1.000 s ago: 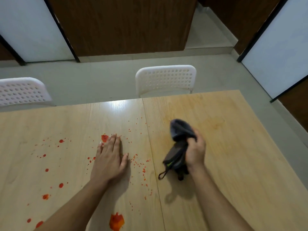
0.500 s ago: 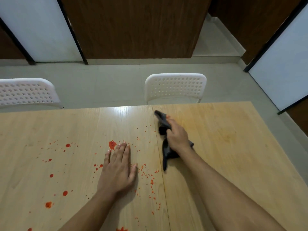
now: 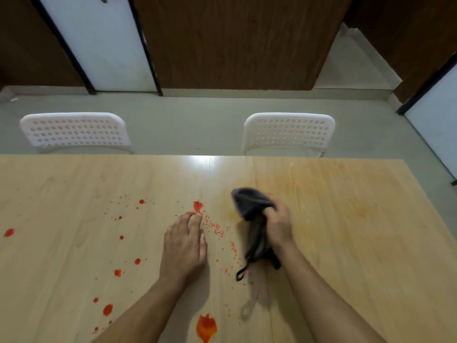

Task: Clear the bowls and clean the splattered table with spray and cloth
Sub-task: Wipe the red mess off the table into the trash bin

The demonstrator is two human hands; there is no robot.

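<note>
A light wooden table [image 3: 346,243] is splattered with red sauce spots [image 3: 197,206] across its left and middle parts. A large blob [image 3: 206,326] lies near the front edge. My left hand [image 3: 184,246] rests flat on the tabletop, fingers straight, fingertips just short of a red spot. My right hand [image 3: 278,225] grips a bunched dark grey cloth [image 3: 249,206] on the table's middle seam. A loop of the cloth trails toward me. No bowls or spray bottle are in view.
Two white perforated chairs [image 3: 74,132] [image 3: 288,132] stand tucked at the table's far edge. Beyond them is grey floor [image 3: 185,120], with brown wall panels and white doors behind. The table's right half shows faint orange smears [image 3: 361,211].
My right hand has pulled the cloth back toward me along the seam after reaching further away. My view has shifted left and up. My left hand stays flat on the table.
</note>
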